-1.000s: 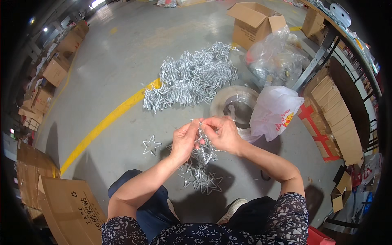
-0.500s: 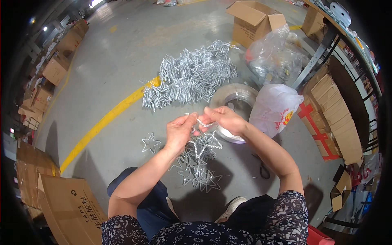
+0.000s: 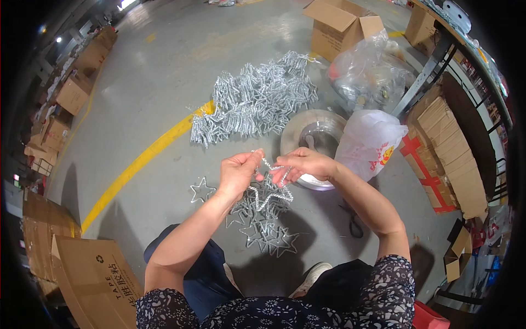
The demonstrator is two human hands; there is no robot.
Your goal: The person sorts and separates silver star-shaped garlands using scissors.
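- In the head view, the left hand (image 3: 235, 172) pinches the upper end of a silver star outline (image 3: 260, 206) between thumb and fingertips.
- The right hand (image 3: 308, 164) has its thumb and fingers closed on the same star's right side; the star is in the air between both hands.
- Beneath it, a small pile of silver stars (image 3: 268, 236) lies on the grey floor (image 3: 181, 71), with a single star (image 3: 203, 189) just left of it.
- Beyond the hands, a large silver heap (image 3: 257, 98) lies across the end of a yellow line (image 3: 148, 149).
- Right of the heap sits a ring-shaped coil (image 3: 295, 130), beside a white plastic bag (image 3: 367, 142).
- A dark looped-handle tool (image 3: 352, 219) lies near the right forearm.
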